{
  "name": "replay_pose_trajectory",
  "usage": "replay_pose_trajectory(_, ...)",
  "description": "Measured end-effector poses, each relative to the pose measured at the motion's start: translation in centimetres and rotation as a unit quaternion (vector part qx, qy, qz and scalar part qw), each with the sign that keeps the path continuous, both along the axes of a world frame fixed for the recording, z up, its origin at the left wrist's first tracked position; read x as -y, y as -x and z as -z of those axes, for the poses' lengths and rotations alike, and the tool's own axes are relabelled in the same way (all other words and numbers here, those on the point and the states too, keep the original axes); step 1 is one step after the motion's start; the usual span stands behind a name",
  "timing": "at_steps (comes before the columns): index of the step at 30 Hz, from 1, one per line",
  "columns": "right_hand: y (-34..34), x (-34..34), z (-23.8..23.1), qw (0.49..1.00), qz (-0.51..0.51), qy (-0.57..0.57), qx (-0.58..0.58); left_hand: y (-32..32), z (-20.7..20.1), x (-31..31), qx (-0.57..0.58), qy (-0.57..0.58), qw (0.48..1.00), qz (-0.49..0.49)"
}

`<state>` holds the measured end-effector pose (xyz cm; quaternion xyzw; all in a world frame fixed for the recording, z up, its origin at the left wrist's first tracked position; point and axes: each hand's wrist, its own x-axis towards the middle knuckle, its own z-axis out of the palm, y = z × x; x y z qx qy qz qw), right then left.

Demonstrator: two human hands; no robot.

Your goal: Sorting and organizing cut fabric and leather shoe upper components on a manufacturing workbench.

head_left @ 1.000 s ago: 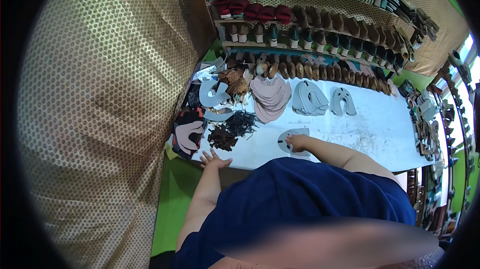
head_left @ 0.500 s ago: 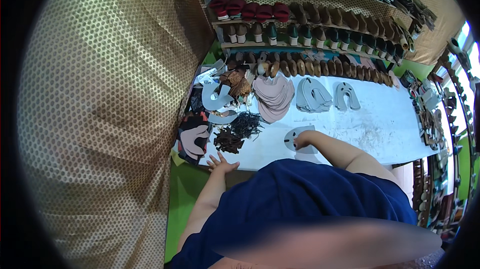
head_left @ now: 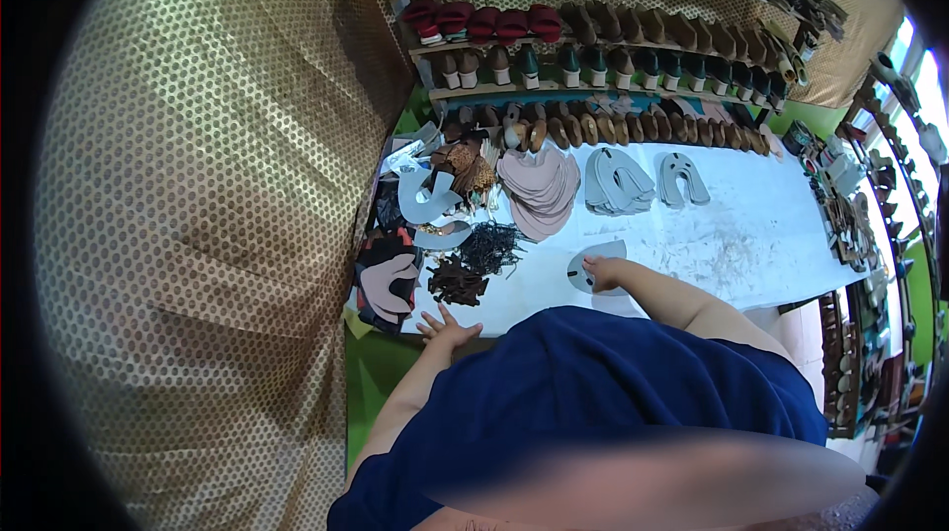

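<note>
Shifted: right hand (head_left: 603,273), its fingertips now nearer 12 o'clock on the grey piece (head_left: 577,265). Left hand (head_left: 450,329): fingers spread, empty, near dark strips (head_left: 458,281). Grey piece: 2 o'clock from left hand, rounded end toward 9, axis seemingly 9-to-3. Right hand: nearer, touching, fingers bent; grip unclear.

"What does the table (head_left: 776,200) carry?"
"Its white top holds a stack of pink pieces (head_left: 539,195) beside two stacks of grey arches (head_left: 608,185)."
"And toward the left?"
"A heap of black strips (head_left: 491,248) lies just behind a heap of brown scraps (head_left: 457,284)."
"And the shelves (head_left: 514,90) behind?"
"Red shoes (head_left: 483,25) and brown shoes (head_left: 655,29) share one board (head_left: 474,45), heeled shoes (head_left: 569,62) the next below."
</note>
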<state>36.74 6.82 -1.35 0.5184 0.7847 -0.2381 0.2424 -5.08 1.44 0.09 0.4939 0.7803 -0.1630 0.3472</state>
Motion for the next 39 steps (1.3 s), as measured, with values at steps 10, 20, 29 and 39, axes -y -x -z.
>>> replay_pose_trajectory(10, 2.0, 1.6, -1.1, 0.994, 0.026, 0.098, -0.035, 0.8, -0.1, -0.5, 0.006, 0.036, 0.999, 0.006)
replay_pose_trajectory(20, 1.7, 1.8, -2.6, 0.996, 0.088, -0.01, 0.003, 1.0, 0.9, -0.8, 0.004, 0.026, 0.999, 0.03)
replay_pose_trajectory(29, 3.1, -0.7, -0.5, 0.981, 0.023, 0.143, 0.126, 1.3, 2.1, -1.0, 0.012, 0.003, 1.0, 0.018)
replay_pose_trajectory(39, 0.5, 0.6, 0.6, 0.996, 0.066, -0.052, -0.043, 0.9, 0.6, -0.4, 0.013, 0.012, 1.0, -0.002)
